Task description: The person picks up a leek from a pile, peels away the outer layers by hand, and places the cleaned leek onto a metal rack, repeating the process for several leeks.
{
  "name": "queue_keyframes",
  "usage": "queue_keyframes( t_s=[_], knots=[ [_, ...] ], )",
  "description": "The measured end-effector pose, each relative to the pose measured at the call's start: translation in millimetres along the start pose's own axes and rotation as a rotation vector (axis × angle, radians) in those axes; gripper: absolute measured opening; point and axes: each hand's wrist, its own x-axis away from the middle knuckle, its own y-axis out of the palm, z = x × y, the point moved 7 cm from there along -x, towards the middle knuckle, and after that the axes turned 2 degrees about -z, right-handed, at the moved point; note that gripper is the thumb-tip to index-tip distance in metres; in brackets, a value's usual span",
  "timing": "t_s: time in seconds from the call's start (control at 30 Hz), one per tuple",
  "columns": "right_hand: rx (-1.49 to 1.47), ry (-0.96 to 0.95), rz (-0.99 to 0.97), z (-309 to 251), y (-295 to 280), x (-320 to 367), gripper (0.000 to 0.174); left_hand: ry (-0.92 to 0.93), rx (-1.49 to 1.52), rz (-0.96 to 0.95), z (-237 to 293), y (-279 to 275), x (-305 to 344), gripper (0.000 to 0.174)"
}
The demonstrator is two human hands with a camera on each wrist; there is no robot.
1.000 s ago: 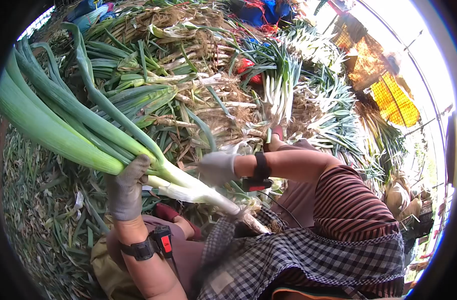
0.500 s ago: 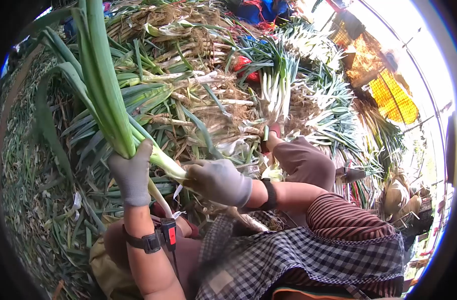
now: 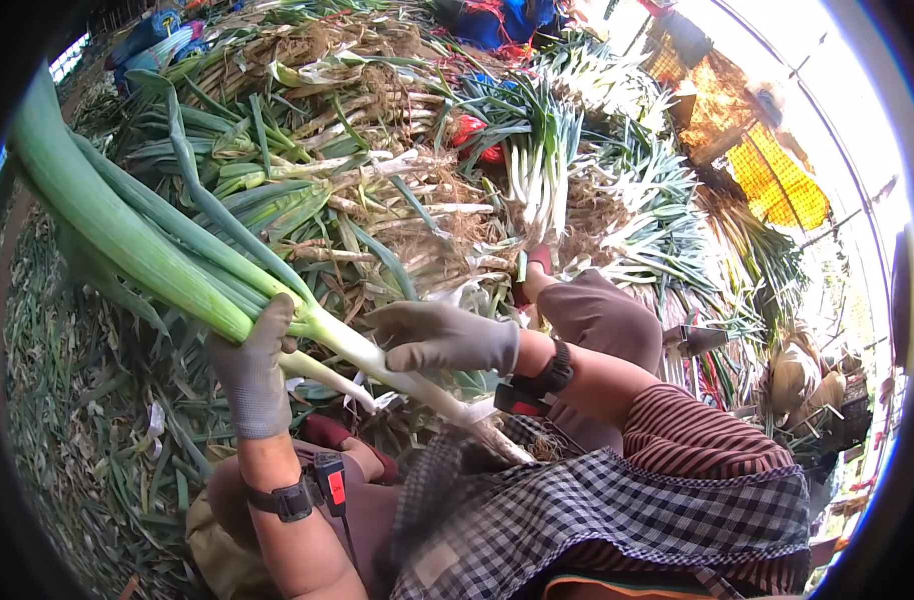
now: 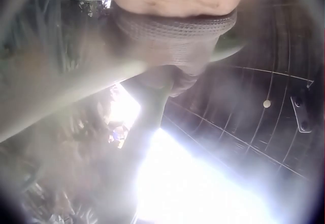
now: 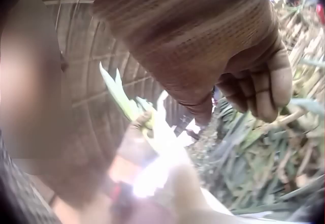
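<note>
My gloved left hand [image 3: 252, 370] grips a bunch of large green onions around the place where the green leaves meet the white stems. The thick leaves [image 3: 142, 240] reach up to the far left. One long white stem [image 3: 352, 345] slants down to the right, its root end over the checked apron [image 3: 587, 510]. A shorter pale stem [image 3: 327, 378] hangs below it. Beside the long stem is my gloved right hand [image 3: 447, 335], fingers loose and slightly bent, holding nothing. In the right wrist view its fingers [image 5: 279, 81] stand apart from the stem [image 5: 185, 183].
A big heap of untrimmed green onions [image 3: 407, 190] with roots covers the ground ahead. Cleaner ones [image 3: 542, 150] lie in bundles to its right. Stripped leaves [image 3: 87, 420] cover the ground at left. A yellow mesh [image 3: 777, 180] hangs at the far right.
My right hand closed on the stem half a second ago and has since let go, lying loose beside it. The bunch swung upright, then tipped back to the left. My left hand keeps its grip.
</note>
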Motion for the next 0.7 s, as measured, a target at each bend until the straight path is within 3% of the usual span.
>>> queue_keyframes(
  t_s=[0.03,0.1,0.13,0.17,0.23,0.37,0.43,0.63,0.7],
  knots=[
    [-0.069,0.014,-0.072,-5,11,-7,0.057,0.014,0.059,-0.026,-1,1,-2,0.02],
    [-0.05,0.273,-0.273,15,26,-9,0.056,0.036,0.078,-0.014,5,8,7,0.021],
    [-0.028,0.168,-0.112,13,27,-6,0.05,0.022,0.081,0.004,5,12,10,0.021],
    [-0.127,0.256,-0.011,7,30,3,0.046,0.005,0.087,0.023,2,12,11,0.021],
    [-0.08,0.102,0.126,8,28,7,0.045,-0.025,0.021,0.006,-7,12,12,0.02],
    [-0.104,0.03,0.163,14,29,3,0.051,-0.102,-0.009,-0.005,-18,12,12,0.02],
    [-0.28,0.185,-0.023,19,37,2,0.054,-0.091,0.057,0.021,-17,12,11,0.021],
    [-0.418,0.089,-0.063,24,38,-6,0.056,-0.074,0.08,0.036,-10,14,17,0.017],
    [-0.669,0.184,-0.214,22,49,-2,0.056,-0.065,0.098,0.048,-9,15,19,0.015]
  ],
)
